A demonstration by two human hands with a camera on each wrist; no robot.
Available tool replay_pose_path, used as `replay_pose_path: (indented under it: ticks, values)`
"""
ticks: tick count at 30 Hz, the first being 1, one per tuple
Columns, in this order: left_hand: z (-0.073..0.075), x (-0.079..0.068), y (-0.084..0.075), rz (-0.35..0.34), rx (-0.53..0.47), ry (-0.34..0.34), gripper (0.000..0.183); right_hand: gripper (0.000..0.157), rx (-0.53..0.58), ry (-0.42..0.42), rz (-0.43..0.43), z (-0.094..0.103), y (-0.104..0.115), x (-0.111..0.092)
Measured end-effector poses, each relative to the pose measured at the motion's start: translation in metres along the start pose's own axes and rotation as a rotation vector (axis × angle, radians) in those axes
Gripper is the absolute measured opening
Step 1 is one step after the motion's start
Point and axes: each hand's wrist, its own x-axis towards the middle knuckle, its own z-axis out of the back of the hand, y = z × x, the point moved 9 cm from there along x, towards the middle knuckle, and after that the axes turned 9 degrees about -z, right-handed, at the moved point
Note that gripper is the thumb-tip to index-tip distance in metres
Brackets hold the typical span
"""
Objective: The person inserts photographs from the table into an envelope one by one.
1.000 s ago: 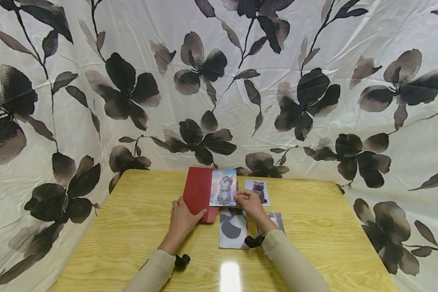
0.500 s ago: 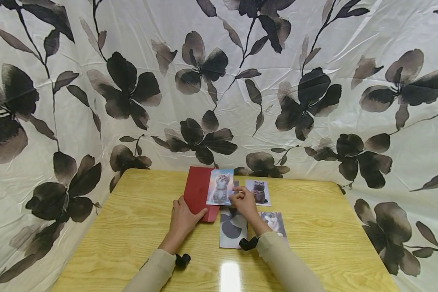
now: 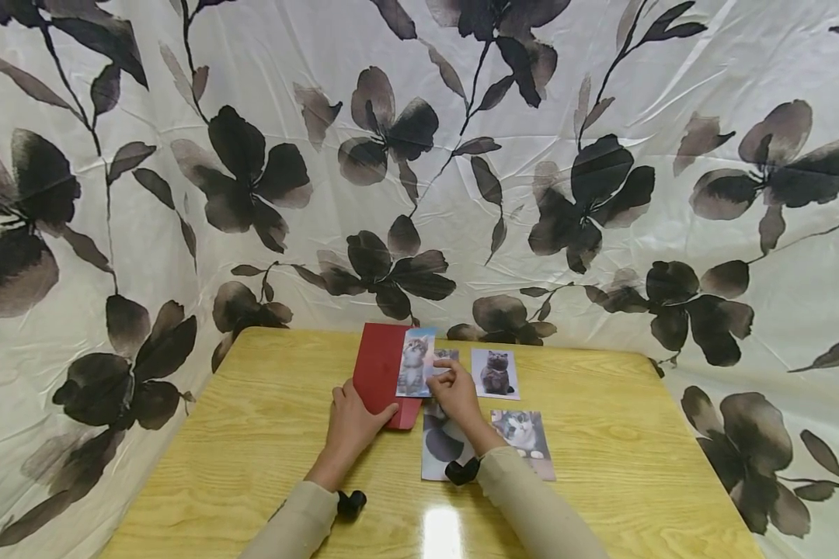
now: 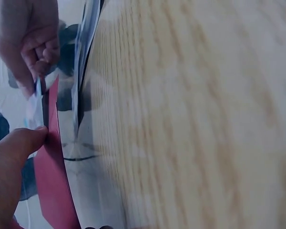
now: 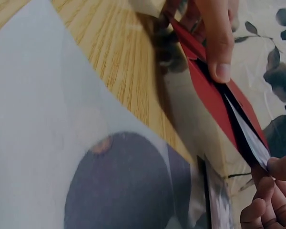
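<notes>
The grip of the right hand point(image 3: 456, 394) is clamped: thumb and fingers pinch the free edge of the kitten card point(image 3: 413, 363). The card sits part-way in the mouth of the red envelope point(image 3: 380, 366), its left portion hidden by the front panel. In the right wrist view, the card lies between the two red walls, which stand apart.

The grip of the left hand point(image 3: 354, 418) is clamped on the envelope near its lower end, thumb over one face at the mouth and fingers behind.

Step in hand, as judged: insertion of the card into the envelope. This step is not complete; a strip of card projects beyond the mouth.

Next move, as judged: hold the envelope steady with the left hand, keep the mouth spread, and feed the card leftward with its edges parallel to the sides. Shift the pinch to the extreme edge before the fingers meet the mouth. Risk: a skewed card may catch a corner or buckle.

Just beside the right hand lie a large grey-patterned print point(image 3: 442, 449) and a partly covered print point(image 3: 450, 355). Farther right on the worktop point(image 3: 252, 435): the dark cat card point(image 3: 496, 374) and the grey-and-white cat card point(image 3: 523, 441).
</notes>
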Motion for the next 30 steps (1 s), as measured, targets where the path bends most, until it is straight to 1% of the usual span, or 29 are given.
replay_pose_path:
  ticks: [8, 15, 20, 23, 30]
  values:
    - [0.0, 0.0, 0.001, 0.01, -0.007, -0.002, 0.101, 0.03, -0.021, -0.008, -0.016, -0.012, 0.009, 0.0]
    - [0.001, -0.001, 0.0, 0.005, 0.002, -0.006, 0.101, 0.029, -0.043, -0.038, -0.04, -0.021, 0.005, 0.002]
    - [0.0, -0.001, 0.0, 0.008, -0.003, -0.008, 0.101, 0.029, -0.071, -0.064, -0.092, -0.023, 0.0, 0.001]
    - [0.0, -0.001, -0.001, 0.01, 0.002, -0.01, 0.101, 0.027, -0.061, -0.073, -0.115, -0.023, 0.0, 0.001]
    - [0.0, -0.001, -0.002, 0.009, 0.007, -0.021, 0.099, 0.024, -0.026, -0.061, -0.127, -0.026, 0.004, 0.003]
